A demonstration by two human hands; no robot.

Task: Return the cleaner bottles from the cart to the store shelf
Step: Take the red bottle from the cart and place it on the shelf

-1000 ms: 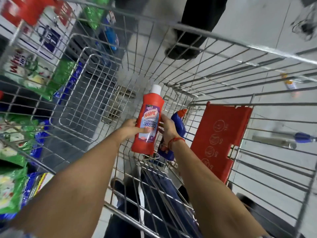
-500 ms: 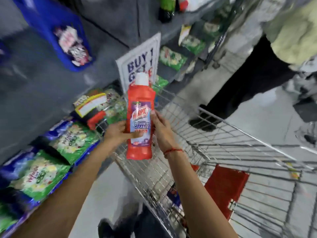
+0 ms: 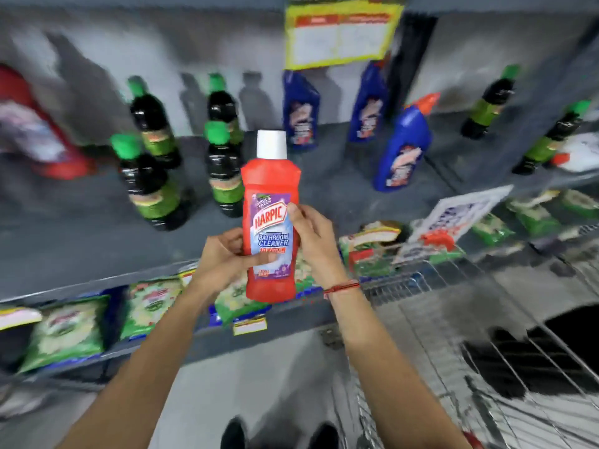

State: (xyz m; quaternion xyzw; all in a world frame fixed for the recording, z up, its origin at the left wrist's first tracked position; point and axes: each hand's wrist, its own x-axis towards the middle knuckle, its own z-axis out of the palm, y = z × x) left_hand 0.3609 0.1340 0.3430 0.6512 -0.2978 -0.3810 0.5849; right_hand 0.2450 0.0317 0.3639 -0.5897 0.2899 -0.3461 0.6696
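I hold a red Harpic bathroom cleaner bottle (image 3: pixel 271 196) with a white cap upright in front of the grey store shelf (image 3: pixel 81 241). My left hand (image 3: pixel 223 257) grips its lower left side, and my right hand (image 3: pixel 312 241) grips its right side at the label. The bottle hangs in the air, at the shelf's front edge. The wire cart (image 3: pixel 453 367) is at the lower right, its inside blurred.
On the shelf stand several dark bottles with green caps (image 3: pixel 152 186) to the left and blue cleaner bottles (image 3: pixel 402 147) to the right. A red container (image 3: pixel 35 131) sits at far left. Green packets (image 3: pixel 64 328) fill the lower shelf. A promo sign (image 3: pixel 453 218) leans at right.
Both hands lifted the red bottle out of the cart and carried it up in front of the shelf. My view swung from the cart to the shelf.
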